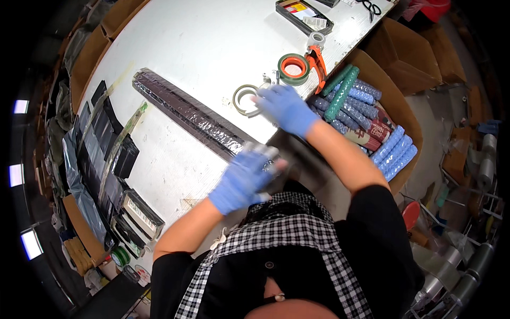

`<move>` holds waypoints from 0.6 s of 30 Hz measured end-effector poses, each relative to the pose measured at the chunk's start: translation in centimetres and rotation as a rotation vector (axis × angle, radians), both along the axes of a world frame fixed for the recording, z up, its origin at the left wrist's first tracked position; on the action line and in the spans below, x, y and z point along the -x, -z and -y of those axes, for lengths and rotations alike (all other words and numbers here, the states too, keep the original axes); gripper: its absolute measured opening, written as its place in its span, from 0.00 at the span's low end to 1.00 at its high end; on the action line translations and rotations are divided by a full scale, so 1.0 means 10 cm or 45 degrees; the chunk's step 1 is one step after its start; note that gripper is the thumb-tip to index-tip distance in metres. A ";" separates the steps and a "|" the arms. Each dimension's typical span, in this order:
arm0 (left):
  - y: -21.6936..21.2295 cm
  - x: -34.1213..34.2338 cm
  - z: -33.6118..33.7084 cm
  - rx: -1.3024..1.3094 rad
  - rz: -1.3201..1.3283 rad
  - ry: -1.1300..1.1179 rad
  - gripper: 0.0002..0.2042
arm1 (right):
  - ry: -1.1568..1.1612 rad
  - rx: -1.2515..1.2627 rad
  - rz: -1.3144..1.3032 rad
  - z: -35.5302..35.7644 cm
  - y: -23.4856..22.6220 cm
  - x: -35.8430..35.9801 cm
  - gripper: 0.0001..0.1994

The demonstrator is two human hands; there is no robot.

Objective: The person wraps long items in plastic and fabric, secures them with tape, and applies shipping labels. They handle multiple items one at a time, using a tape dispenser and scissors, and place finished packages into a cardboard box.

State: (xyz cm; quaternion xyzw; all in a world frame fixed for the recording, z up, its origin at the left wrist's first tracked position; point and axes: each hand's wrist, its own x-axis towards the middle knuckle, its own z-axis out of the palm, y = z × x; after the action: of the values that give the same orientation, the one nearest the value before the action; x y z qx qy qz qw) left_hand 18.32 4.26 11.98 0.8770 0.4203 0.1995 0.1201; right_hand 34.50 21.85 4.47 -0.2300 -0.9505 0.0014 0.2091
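Seen from above, a person in blue gloves and a checked apron works at a white table (202, 42).

Along the table's left edge lies a row of flat black packets in clear wrap (109, 154), glossy and overlapping, with small labelled boxes (139, 212) nearer the person and a green tape roll (120, 256) below them.

Across the middle of the table runs a long, narrow dark bar (186, 111), wrapped in shiny crinkled film. It lies diagonally from upper left to lower right.

The left hand (241, 178) sits at the bar's near end. Its fingers are curled around something pale and clear there, but motion blur hides exactly what it grips.

Farther right, the right hand (287, 109) reaches over the table with fingers spread fairly wide, fingertips touching a thin pale tape ring (243, 98). Just beyond stands a thicker green roll with an orange core (294, 68), beside an orange tape dispenser (317, 61). A flat dark tray (304, 17) lies near the far edge.

Right of the table, under the right forearm, an open cardboard box (404, 106) holds blue and green tubes (366, 114) in bubble wrap, packed side by side.
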 end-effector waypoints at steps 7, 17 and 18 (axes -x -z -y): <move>0.61 -0.11 0.30 0.014 -0.023 -0.105 0.30 | 0.136 0.194 0.225 -0.08 -0.41 0.55 0.11; 0.06 -0.11 0.51 0.932 1.363 -0.531 0.38 | 0.263 2.244 -2.312 1.14 -0.81 -0.43 0.27; 0.04 -0.16 0.53 1.081 1.459 -0.458 0.37 | 0.277 2.300 -2.324 1.20 -0.81 -0.47 0.27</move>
State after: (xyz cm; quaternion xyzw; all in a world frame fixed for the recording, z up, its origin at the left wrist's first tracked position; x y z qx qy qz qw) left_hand 19.87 -1.07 11.56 0.4305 0.4701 0.4633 0.6157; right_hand 39.24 9.85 12.56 -0.2808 -0.1027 0.7798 0.5500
